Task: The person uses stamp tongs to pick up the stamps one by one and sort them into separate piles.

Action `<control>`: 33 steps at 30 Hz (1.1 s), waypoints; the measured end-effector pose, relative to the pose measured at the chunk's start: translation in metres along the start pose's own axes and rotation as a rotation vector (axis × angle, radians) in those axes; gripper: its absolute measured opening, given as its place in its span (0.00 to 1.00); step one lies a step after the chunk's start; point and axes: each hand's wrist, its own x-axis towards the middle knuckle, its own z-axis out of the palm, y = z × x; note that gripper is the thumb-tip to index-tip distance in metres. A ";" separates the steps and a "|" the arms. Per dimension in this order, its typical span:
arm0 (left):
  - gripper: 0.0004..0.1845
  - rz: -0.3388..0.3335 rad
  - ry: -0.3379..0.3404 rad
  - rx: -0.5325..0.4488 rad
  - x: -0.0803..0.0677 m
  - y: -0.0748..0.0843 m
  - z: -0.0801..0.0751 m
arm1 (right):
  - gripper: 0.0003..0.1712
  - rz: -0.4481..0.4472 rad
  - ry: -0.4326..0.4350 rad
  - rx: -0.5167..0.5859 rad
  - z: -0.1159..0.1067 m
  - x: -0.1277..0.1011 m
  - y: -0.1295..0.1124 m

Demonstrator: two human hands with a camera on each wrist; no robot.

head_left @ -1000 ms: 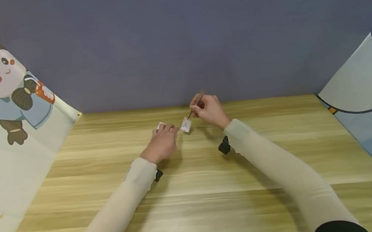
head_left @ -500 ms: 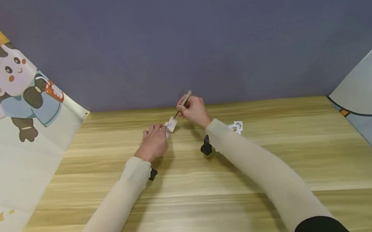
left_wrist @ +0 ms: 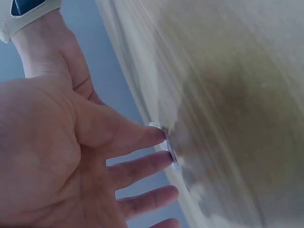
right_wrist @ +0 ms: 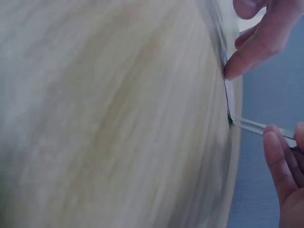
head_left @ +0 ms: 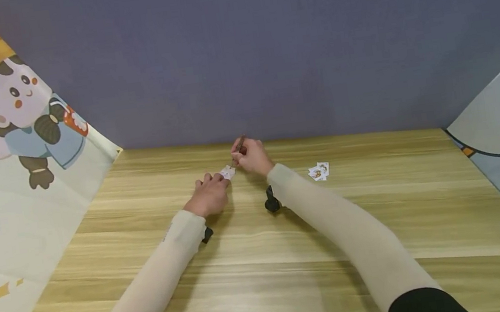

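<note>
A small white printed card (head_left: pixel 228 172) lies at the back middle of the table. My left hand (head_left: pixel 209 196) presses its fingertips on it. In the left wrist view the thumb and forefinger touch the thin edge of the card (left_wrist: pixel 170 151), and the other fingers are extended. My right hand (head_left: pixel 252 159) pinches a pair of metal tweezers (right_wrist: pixel 259 127) between thumb and fingers. The tweezers' tips meet the card's far end in the right wrist view. Whether more than one card is stacked there cannot be told.
Several small white cards with printed pictures (head_left: pixel 319 172) lie overlapping to the right of my right hand. The wood-grain table (head_left: pixel 257 281) ends at a grey-blue backdrop (head_left: pixel 237 57). Cartoon-printed panels (head_left: pixel 50 135) flank both sides.
The right hand has brought a card left and down to the left fingertips with the tweezers. Cards on the right, earlier hidden behind the sleeve, have come into view.
</note>
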 end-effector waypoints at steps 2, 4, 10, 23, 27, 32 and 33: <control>0.23 0.000 0.004 0.006 0.001 0.001 0.001 | 0.02 -0.008 0.012 -0.016 -0.001 0.000 0.001; 0.23 0.000 0.008 0.007 0.002 0.002 0.001 | 0.02 -0.015 0.014 -0.036 -0.003 -0.001 0.001; 0.22 0.000 -0.005 -0.005 0.006 0.006 0.001 | 0.05 -0.019 -0.015 -0.078 -0.012 -0.005 -0.003; 0.23 0.024 0.075 -0.037 0.004 0.007 -0.010 | 0.18 0.003 -0.169 -0.450 -0.060 -0.051 -0.028; 0.24 0.056 0.139 -0.041 -0.002 0.014 -0.019 | 0.14 -0.044 -0.090 -0.490 -0.067 -0.072 -0.030; 0.26 0.051 0.208 -0.049 -0.014 0.028 -0.030 | 0.08 -0.027 0.049 -0.556 -0.063 -0.094 -0.030; 0.27 0.051 0.223 -0.053 -0.017 0.030 -0.031 | 0.10 0.001 0.052 -0.573 -0.062 -0.098 -0.030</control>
